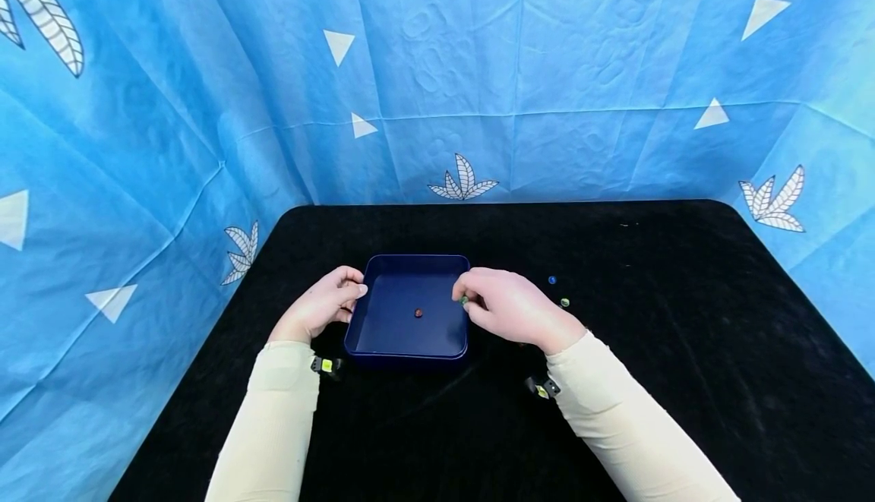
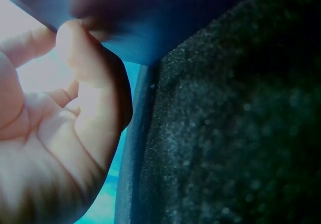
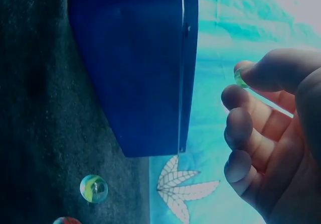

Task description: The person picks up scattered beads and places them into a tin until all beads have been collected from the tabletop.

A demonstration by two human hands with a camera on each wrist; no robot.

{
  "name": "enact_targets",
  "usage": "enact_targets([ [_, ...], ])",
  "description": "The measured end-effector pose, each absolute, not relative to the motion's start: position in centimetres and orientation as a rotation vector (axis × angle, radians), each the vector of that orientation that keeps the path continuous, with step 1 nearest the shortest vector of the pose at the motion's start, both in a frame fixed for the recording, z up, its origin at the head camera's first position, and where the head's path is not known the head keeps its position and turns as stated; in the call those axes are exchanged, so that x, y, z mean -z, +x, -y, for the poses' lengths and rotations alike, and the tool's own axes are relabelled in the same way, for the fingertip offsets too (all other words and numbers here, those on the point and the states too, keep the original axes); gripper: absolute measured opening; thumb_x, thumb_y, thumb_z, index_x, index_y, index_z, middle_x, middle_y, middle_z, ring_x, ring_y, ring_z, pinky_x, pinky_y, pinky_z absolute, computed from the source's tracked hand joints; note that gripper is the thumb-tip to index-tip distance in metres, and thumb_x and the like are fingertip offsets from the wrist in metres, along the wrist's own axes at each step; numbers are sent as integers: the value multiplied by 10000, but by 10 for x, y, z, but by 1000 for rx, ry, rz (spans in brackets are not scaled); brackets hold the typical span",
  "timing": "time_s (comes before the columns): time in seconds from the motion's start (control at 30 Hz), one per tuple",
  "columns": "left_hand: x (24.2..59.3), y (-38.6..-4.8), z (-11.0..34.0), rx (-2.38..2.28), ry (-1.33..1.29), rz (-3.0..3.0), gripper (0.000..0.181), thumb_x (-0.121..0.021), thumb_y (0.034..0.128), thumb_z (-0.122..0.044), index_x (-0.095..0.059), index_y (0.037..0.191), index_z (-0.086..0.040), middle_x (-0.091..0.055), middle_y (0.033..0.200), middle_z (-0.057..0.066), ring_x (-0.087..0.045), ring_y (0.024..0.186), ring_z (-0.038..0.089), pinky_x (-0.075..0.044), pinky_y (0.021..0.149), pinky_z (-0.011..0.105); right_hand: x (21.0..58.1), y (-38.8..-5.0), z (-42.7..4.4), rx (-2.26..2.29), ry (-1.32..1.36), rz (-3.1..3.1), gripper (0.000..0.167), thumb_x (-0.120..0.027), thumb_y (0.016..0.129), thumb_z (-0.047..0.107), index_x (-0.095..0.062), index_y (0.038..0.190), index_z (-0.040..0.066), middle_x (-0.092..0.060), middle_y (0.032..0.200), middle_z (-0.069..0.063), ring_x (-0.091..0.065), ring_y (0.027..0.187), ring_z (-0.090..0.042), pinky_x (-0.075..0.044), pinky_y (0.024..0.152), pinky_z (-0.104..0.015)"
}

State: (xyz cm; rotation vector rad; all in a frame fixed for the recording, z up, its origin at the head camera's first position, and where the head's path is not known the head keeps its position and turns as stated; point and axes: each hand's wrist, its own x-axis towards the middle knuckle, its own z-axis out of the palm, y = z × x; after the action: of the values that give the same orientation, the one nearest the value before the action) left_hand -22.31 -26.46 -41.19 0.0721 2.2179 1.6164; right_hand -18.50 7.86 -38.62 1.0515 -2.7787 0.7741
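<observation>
Sleeves (image 1: 283, 411), hand (image 1: 516, 306) pinching glassy marble (image 1: 465, 300), rectangular tray (image 1: 393, 289)

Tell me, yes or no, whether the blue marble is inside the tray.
No, the blue marble lies on the black table, to the right of the tray.

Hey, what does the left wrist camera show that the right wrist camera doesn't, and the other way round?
Only the left wrist view shows the left hand, holding an edge of the blue tray.

Only the right wrist view shows the right hand pinching a green marble, a clear yellow-green marble, part of a red marble and a white leaf print.

Both share the tray, the black cloth and some blue backdrop.
</observation>
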Motion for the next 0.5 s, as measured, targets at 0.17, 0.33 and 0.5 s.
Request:
enact_targets([
  [0.17,409,-220,263,-1625,79,-2210,279,-532,1023,-100,-428,1241,39,-552,933,109,-565,725,180,-532,626,316,388,-182,-73,-745,1086,2787,168,-627,956,128,-696,1076,225,-542,878,149,-517,760,-51,-480,719,-261],
  [0.33,409,-221,263,-1621,73,-2208,268,-533,1022,-102,-433,1231,33,-553,921,101,-564,720,179,-532,626,317,389,-177,-66,-773,1145,2784,171,-614,963,146,-695,1092,225,-527,885,151,-514,764,-48,-470,709,-252],
  [0.5,411,-223,265,-1608,75,-2219,277,-529,1025,-99,-430,1239,47,-555,927,114,-564,724,185,-534,634,320,387,-174,-62,-772,1167,2765,182,-614,953,143,-700,1093,221,-529,906,160,-517,766,-44,-470,705,-258],
])
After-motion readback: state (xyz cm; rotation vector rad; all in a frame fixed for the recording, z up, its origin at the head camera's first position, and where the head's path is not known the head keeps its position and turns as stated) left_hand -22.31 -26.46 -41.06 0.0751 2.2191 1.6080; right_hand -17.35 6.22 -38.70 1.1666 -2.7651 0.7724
